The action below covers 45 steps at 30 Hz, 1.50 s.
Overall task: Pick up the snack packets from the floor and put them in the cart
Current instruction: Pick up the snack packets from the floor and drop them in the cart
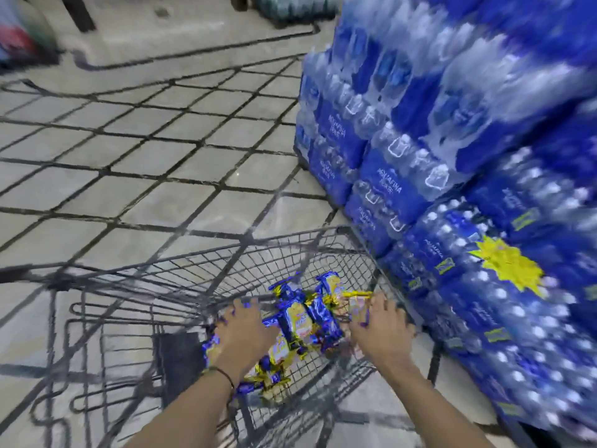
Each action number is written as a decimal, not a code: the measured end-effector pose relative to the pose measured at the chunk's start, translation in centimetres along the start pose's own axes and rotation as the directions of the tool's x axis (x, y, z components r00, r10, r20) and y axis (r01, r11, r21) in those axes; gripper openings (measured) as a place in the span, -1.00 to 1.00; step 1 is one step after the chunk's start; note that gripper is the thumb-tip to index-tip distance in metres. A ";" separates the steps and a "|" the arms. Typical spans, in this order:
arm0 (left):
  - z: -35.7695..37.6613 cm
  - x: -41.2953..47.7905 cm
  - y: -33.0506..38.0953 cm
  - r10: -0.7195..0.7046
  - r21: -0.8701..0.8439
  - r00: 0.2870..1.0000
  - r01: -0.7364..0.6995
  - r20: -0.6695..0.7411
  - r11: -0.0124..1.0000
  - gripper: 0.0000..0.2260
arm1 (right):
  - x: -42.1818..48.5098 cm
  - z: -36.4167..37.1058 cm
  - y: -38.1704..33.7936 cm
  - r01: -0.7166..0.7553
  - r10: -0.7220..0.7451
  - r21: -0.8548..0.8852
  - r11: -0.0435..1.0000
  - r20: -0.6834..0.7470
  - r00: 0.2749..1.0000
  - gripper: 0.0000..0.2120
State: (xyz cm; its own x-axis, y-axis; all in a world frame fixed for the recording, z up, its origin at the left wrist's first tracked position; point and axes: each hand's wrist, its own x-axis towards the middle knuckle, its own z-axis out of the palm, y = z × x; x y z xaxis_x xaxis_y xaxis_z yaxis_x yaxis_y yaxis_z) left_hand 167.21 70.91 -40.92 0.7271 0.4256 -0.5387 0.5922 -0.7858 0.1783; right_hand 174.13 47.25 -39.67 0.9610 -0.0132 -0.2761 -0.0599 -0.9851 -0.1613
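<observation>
Several blue-and-yellow snack packets [302, 315] lie in a heap on the bottom of a grey wire shopping cart [206, 253]. Both my arms reach down into the cart basket. My left hand [244, 329] rests palm-down on the left side of the heap, fingers spread over packets. My right hand [381, 328] is at the heap's right side, fingers curled at a yellow packet [358, 307] against the cart's right wall. The picture is blurred by motion, so the exact grip of either hand is unclear.
A tall stack of blue shrink-wrapped water-bottle packs [452, 156] stands close against the cart's right side. Grey tiled floor [145, 140] stretches ahead and to the left. More bottle packs [290, 6] and a dark post [77, 11] stand far back.
</observation>
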 end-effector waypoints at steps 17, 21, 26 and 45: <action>19.4 -41.6 34.3 0.849 0.290 0.513 -0.838 0.129 0.462 -0.35 | -44.0 -8.6 52.2 -0.664 0.738 0.337 0.668 -0.185 0.649 -0.48; 28.6 -53.6 38.5 0.845 0.257 0.411 -0.906 0.343 0.336 -0.43 | -60.1 -6.9 61.2 -0.777 0.877 0.424 0.465 -0.097 0.471 -0.53; 38.9 -66.2 40.3 0.839 0.224 0.223 -0.967 0.496 0.125 -0.40 | -73.5 -3.9 68.2 -0.848 0.957 0.461 0.263 -0.012 0.290 -0.55; 73.5 -77.1 51.1 0.698 0.307 0.184 -0.950 0.692 -0.054 -0.45 | -77.3 16.2 95.8 -0.870 0.936 0.484 0.091 0.258 0.241 -0.44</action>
State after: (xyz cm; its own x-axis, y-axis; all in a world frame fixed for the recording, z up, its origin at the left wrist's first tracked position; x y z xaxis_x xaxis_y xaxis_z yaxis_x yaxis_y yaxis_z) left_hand 115.87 -35.00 -50.81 0.3062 -0.7809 -0.5445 -0.8297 -0.4994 0.2496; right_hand 89.71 -43.36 -49.08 0.1064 -0.8807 -0.4616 -0.9725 0.0045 -0.2328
